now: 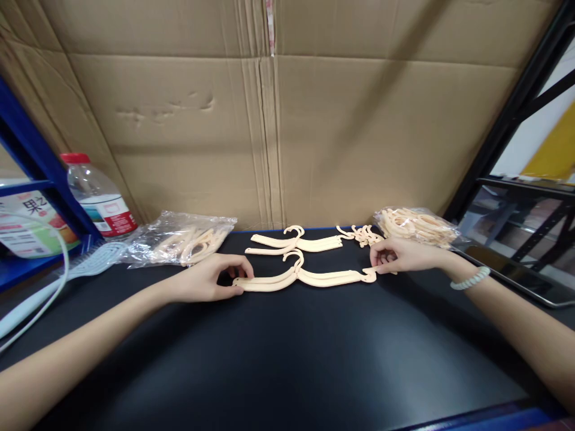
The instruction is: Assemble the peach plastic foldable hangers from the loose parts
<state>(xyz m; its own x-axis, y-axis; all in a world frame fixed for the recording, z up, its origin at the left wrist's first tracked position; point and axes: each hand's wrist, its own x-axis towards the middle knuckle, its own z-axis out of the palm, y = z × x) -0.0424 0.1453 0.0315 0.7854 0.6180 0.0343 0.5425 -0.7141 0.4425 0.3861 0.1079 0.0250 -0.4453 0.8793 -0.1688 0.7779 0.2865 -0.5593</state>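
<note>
A cream folding clothes hanger (269,282) lies on the black tabletop, its hook pointing up and away from me. My left hand (215,278) pinches its left end between thumb and fingers. At the hanger's right end, my right hand (390,256) pinches a small cream hook piece (369,275), which touches the arm tip; whether it is joined there is too small to tell. Just behind lies another cream folding hanger (318,245), arms spread. A small pile of loose cream hook pieces (365,235) sits behind my right hand.
Clear plastic bags of cream hanger parts lie at the back left (193,242) and back right (411,224). On the left are a hairbrush (96,260), a red-capped bottle (101,197) and a white cable (63,281). A phone (507,272) lies right; cardboard (179,120) stands behind.
</note>
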